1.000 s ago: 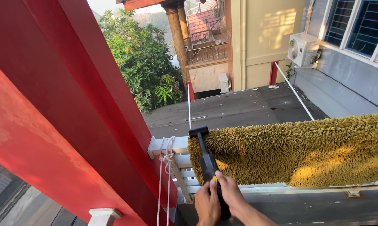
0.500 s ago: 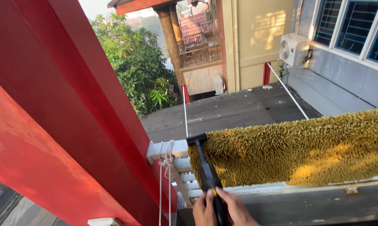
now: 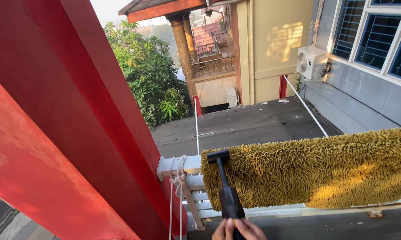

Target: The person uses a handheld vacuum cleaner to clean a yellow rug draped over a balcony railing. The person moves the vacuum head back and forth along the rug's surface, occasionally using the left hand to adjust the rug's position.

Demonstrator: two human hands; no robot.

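Observation:
A shaggy mustard-yellow mat (image 3: 316, 171) hangs over a white railing (image 3: 187, 165). A black wand (image 3: 227, 191) with a flat nozzle head rests against the mat's left end. At the bottom edge both hands grip the wand's lower part: my left hand (image 3: 220, 231) on its left side, my right hand (image 3: 251, 230) on its right. Only the fingers and knuckles show; the rest is cut off by the frame.
A thick red beam (image 3: 71, 133) fills the left side. A white rope (image 3: 178, 191) is tied to the railing's end. Beyond lie a grey flat roof (image 3: 249, 122), a wall air-conditioner unit (image 3: 311, 62), barred windows (image 3: 382, 35) and a green tree (image 3: 147, 75).
The view tilted up, so my hands sank toward the bottom edge. The nozzle head sits lower and slightly more to the right on the mat's left end than before.

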